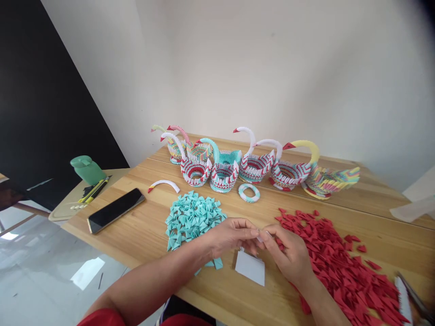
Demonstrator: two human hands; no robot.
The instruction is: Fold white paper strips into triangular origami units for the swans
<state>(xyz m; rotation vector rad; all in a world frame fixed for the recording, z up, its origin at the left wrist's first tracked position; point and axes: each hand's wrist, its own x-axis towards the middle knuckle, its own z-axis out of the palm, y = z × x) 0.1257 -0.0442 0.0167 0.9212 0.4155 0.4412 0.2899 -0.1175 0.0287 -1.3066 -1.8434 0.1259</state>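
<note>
My left hand (236, 237) and my right hand (287, 251) meet over the middle of the wooden table. Between their fingertips is a small piece of white paper (260, 238), pinched from both sides and mostly covered by the fingers. Just below them lies a stack of white paper slips (250, 268). A heap of folded turquoise paper triangles (192, 215) spreads beside my left forearm. On the other side, a larger heap of folded red paper triangles (343, 262) reaches under my right wrist.
Several folded-paper swans (224, 174) stand along the back. Before them lie a turquoise-and-white paper ring (249, 193) and a loose white swan neck (165, 183). A phone (116, 210) rests at left; scissors (415, 296) lie at the right edge. Utility knives (95, 190) sit on a side stool.
</note>
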